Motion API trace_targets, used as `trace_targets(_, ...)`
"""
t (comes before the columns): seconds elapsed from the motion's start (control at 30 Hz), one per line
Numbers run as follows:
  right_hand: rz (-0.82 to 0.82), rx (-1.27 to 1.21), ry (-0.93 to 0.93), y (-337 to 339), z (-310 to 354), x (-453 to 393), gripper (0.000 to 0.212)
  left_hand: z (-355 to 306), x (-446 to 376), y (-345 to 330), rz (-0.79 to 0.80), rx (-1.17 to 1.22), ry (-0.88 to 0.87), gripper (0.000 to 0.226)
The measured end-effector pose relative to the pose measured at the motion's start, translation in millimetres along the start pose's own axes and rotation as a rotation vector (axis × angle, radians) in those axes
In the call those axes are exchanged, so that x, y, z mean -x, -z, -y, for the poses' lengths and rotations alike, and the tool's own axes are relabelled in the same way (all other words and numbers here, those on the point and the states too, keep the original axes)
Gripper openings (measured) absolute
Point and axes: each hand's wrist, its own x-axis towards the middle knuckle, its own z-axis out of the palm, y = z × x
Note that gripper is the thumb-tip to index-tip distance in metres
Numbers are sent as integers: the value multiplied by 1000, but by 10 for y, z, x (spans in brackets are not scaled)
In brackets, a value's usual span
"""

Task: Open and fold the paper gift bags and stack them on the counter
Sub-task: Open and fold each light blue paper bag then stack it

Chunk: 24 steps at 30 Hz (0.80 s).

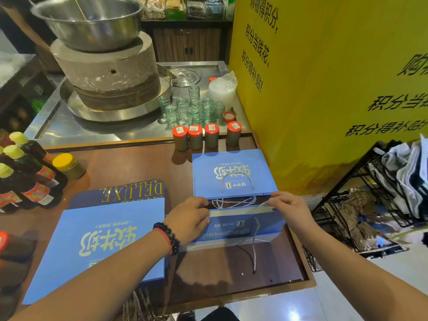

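Blue gift bag (240, 224) pinched by left hand (187, 220), right hand (290, 210)

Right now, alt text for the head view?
Both hands, the left hand and the right hand, pinch the top edge of a blue paper gift bag on a brown counter. Another blue bag lies flat beyond it, before four red-lidded jars.

Single wide-angle head view, looking forward and steeply down over the worktop (129, 167), close above both hands, forearms entering from the near edge, stone mill (106, 68) far, yellow wall (324, 89) right
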Motion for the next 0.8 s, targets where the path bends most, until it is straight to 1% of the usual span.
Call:
trace_targets(0.07,-120,17,58,4,9,59,12,6,1,-2,-3,-5,-23,18)
trace_targets(0.1,-215,52,100,11,17,109,10,7,3,-3,-1,-5,-27,14)
trace_targets(0.17,-392,75,167,0,-8,235,13,17,7,-21,-9,-1,-22,11)
trace_targets(0.2,-412,37,169,-20,-51,308,16,22,6,-34,-15,2,-18,11)
trace_targets(0.27,-338,-22,135,-104,-160,450,20,23,5,-43,-21,2,-10,12)
trace_targets(0.3,-275,-2,105,-157,-219,491,19,14,7,-37,-25,4,-11,12)
trace_targets(0.37,-117,107,25,-270,-351,483,14,1,7,-28,-34,8,-18,12)
trace_targets(0.43,46,179,-52,-387,-435,414,21,-4,13,-18,-29,7,-16,14)
trace_targets(0.47,104,183,-71,-438,-465,373,19,-7,14,-13,-22,6,-14,15)
trace_targets(0.5,131,188,-89,-482,-492,337,11,-9,17,-7,-19,4,-11,15)
trace_targets(0.53,150,187,-109,-518,-522,316,5,-12,18,-5,-21,4,-8,15)
trace_targets(0.57,162,203,-124,-536,-576,304,14,-18,22,-5,-24,6,-1,14)
trace_targets(0.6,179,222,-138,-546,-636,302,18,-24,27,-3,-22,8,7,13)
trace_targets(0.7,200,390,-182,-449,-837,361,16,-21,53,5,-29,3,5,9)
trace_targets(0.8,58,512,-333,-162,-1167,425,18,-30,54,23,-51,-9,-21,8)
